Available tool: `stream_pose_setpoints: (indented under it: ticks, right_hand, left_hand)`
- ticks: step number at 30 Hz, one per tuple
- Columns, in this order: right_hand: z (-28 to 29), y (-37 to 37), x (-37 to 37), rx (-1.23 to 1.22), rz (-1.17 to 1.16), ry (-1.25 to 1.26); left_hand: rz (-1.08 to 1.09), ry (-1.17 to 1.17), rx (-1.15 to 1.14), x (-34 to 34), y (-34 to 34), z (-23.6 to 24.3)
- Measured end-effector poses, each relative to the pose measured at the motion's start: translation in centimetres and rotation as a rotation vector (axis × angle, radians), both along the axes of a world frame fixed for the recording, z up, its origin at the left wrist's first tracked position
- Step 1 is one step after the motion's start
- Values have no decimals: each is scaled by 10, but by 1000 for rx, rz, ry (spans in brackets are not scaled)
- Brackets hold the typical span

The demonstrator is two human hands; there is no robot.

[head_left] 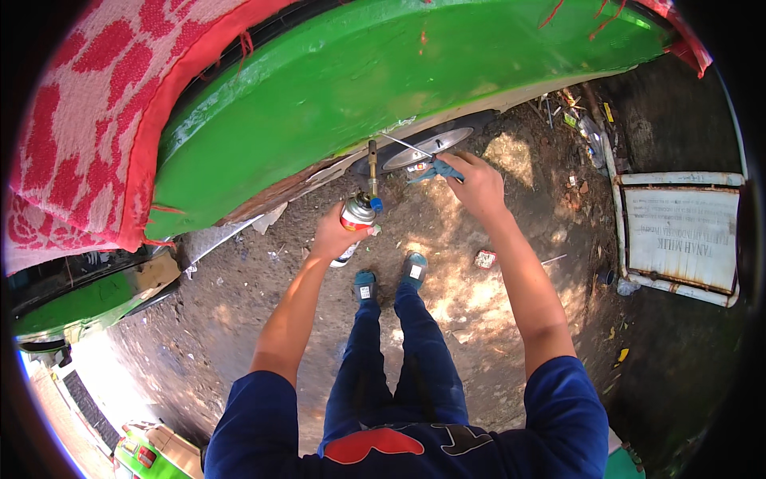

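My left hand (339, 235) grips a gas canister (357, 212) topped with a brass torch head (373, 172) and a blue knob (376, 203); its nozzle points up at the lower edge of a green vehicle panel (383, 64). My right hand (471, 180) is closed on a thin metal rod or tool (412, 146) and a teal cloth (439, 171). The rod’s far end reaches the panel edge just above the nozzle; whether it touches is too small to tell. Behind both tools is a dark wheel with a silver center (407, 160). No flame is visible.
A red-patterned cloth (88, 120) drapes over the panel at left. Another green vehicle part (96, 299) lies below it. A rusty white sign (678, 235) stands at right. My feet are on dirt ground (495, 319) with scattered litter and a small red-and-white packet (484, 258).
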State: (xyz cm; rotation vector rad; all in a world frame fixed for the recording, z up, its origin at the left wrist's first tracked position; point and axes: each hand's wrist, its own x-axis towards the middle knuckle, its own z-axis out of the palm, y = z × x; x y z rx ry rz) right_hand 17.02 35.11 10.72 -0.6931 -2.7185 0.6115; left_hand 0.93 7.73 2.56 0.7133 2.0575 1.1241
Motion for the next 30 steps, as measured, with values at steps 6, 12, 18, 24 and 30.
stream_pose_setpoints:
  ticks: [6, 12, 18, 24, 30]
  right_hand:
    - [0, 7, 7, -13, 4, -18]
    - [0, 13, 15, -24, -11, 48]
    - [-2, 10, 44, -160, -98, -18]
    - [-5, 3, 58, -251, -166, 1]
    - [-5, -8, 70, -400, -253, 29]
  left_hand:
    - [42, 10, -23, 11, 9, 14]
    - [67, -33, -48, 16, 14, 16]
    - [114, -56, -33, 22, 23, 18]
    - [94, 15, -40, 26, 25, 15]
    - [91, 42, -59, 26, 27, 8]
